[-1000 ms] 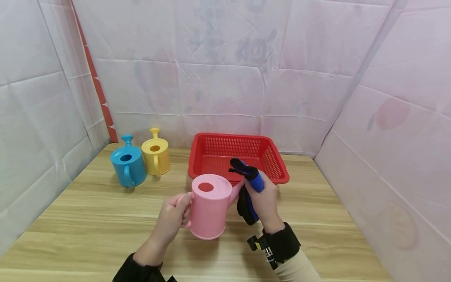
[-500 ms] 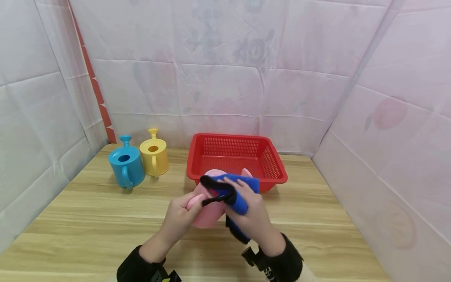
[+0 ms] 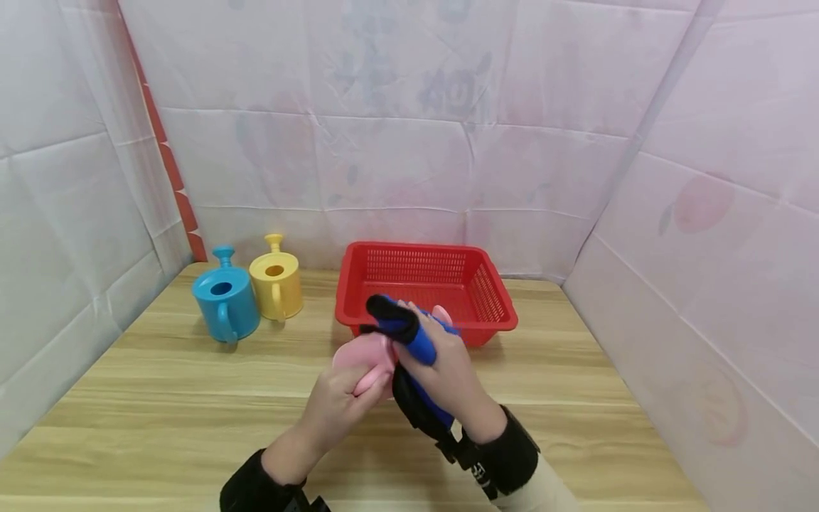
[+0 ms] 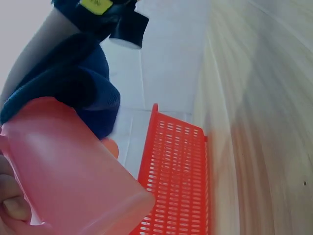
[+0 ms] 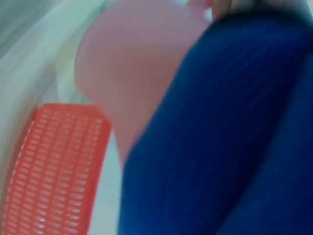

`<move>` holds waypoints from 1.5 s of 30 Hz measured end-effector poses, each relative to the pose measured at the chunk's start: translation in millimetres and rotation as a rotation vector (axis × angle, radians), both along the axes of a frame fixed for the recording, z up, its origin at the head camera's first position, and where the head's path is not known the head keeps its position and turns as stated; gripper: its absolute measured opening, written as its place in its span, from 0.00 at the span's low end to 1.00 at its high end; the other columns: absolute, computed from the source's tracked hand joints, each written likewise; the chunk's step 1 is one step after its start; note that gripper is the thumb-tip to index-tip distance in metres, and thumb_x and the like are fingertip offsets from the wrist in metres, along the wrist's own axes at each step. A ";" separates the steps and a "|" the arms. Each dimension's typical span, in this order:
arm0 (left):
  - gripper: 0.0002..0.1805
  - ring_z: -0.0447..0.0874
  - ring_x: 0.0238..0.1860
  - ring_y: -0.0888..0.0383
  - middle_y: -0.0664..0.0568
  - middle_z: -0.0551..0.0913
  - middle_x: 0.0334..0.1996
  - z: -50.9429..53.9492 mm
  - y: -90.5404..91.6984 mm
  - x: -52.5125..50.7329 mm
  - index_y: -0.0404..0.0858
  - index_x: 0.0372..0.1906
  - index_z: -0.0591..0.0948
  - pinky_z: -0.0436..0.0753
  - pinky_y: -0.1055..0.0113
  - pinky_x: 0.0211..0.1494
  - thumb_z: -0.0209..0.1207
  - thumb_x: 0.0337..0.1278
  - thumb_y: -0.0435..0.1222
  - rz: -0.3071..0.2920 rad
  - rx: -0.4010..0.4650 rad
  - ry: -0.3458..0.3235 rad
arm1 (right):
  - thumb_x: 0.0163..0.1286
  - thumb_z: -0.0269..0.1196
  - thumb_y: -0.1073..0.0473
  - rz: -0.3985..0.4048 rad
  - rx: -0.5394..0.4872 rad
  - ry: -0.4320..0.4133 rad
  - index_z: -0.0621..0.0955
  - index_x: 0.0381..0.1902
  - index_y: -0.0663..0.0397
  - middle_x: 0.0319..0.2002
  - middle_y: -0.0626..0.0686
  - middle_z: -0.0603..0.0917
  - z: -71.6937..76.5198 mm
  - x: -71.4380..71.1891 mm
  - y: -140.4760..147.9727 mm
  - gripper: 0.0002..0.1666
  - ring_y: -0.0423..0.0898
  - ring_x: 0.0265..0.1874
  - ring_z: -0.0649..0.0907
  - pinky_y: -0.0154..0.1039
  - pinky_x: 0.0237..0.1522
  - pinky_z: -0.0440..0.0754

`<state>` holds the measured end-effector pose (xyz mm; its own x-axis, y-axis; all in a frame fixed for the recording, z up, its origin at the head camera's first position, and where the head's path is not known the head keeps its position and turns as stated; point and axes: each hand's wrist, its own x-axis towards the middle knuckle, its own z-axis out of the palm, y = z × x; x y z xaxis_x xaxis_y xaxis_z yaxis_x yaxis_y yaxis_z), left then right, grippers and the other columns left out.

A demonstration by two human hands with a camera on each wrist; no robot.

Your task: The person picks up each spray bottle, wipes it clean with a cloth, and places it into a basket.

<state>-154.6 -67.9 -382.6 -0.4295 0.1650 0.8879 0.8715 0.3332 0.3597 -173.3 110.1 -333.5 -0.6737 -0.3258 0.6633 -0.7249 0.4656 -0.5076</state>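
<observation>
Two hands are sharing the pink watering can (image 3: 360,351): the left hand (image 3: 335,403) is gripping the handle (image 3: 369,381), while the right hand (image 3: 450,366) is clutching the blue-and-black cloth (image 3: 422,348) against the can. From my remote seat I'm judging the can light, stiff, rather slick and hardly fragile, with the handle giving the surest hold. The cloth is looking soft and floppy, so I'm favouring a bunched, full-palm grasp. The can is hanging tilted above the table (image 3: 608,427), before the red basket (image 3: 416,247). That basket is showing me only its red floor and slotted walls, its near part hiding behind the work. The yellow can (image 3: 289,291) and blue can (image 3: 239,310) are standing upright side by side, their contents escaping me.
</observation>
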 end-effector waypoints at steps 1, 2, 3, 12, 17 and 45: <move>0.19 0.62 0.19 0.68 0.59 0.67 0.15 -0.7 0.0 0.5 0.44 0.16 0.69 0.64 0.82 0.22 0.55 0.62 0.44 0.025 -0.006 0.009 | 0.60 0.66 0.59 -0.016 -0.040 -0.068 0.78 0.50 0.58 0.39 0.54 0.84 -0.7 -4.0 2.2 0.21 0.46 0.37 0.82 0.44 0.44 0.78; 0.22 0.58 0.17 0.70 0.60 0.63 0.13 -1.4 -0.4 1.0 0.45 0.14 0.66 0.59 0.82 0.19 0.55 0.62 0.46 0.044 -0.011 0.011 | 0.61 0.65 0.59 -0.034 -0.077 -0.132 0.79 0.47 0.58 0.35 0.53 0.83 -1.9 -7.5 4.2 0.17 0.45 0.32 0.81 0.41 0.39 0.79; 0.24 0.54 0.16 0.71 0.61 0.59 0.12 -2.0 -0.8 1.3 0.45 0.13 0.62 0.55 0.82 0.18 0.55 0.62 0.47 0.062 -0.018 0.010 | 0.61 0.65 0.58 -0.044 -0.108 -0.193 0.79 0.44 0.57 0.32 0.52 0.82 -3.1 -9.9 6.0 0.14 0.43 0.29 0.80 0.39 0.33 0.79; 0.22 0.63 0.16 0.70 0.60 0.67 0.14 -3.4 -3.0 -3.0 0.42 0.18 0.73 0.64 0.81 0.19 0.50 0.66 0.48 0.100 -0.096 0.015 | 0.61 0.64 0.62 0.076 -0.102 0.082 0.77 0.54 0.60 0.48 0.55 0.82 -18.3 1.3 -1.3 0.23 0.48 0.46 0.81 0.47 0.51 0.75; 0.13 0.66 0.16 0.67 0.58 0.70 0.13 -5.7 -6.5 -7.5 0.39 0.18 0.75 0.67 0.78 0.19 0.54 0.58 0.33 0.148 -0.228 0.136 | 0.63 0.63 0.51 0.150 0.114 0.354 0.75 0.56 0.61 0.56 0.56 0.77 -21.2 15.9 -12.6 0.28 0.53 0.59 0.73 0.53 0.59 0.66; 0.16 0.57 0.11 0.65 0.61 0.67 0.12 18.5 -20.4 -16.9 0.45 0.19 0.73 0.48 0.75 0.17 0.46 0.64 0.39 0.119 -0.664 0.666 | 0.59 0.66 0.58 0.160 0.162 -0.161 0.79 0.50 0.54 0.42 0.51 0.83 14.7 -10.9 21.7 0.20 0.44 0.41 0.81 0.43 0.44 0.78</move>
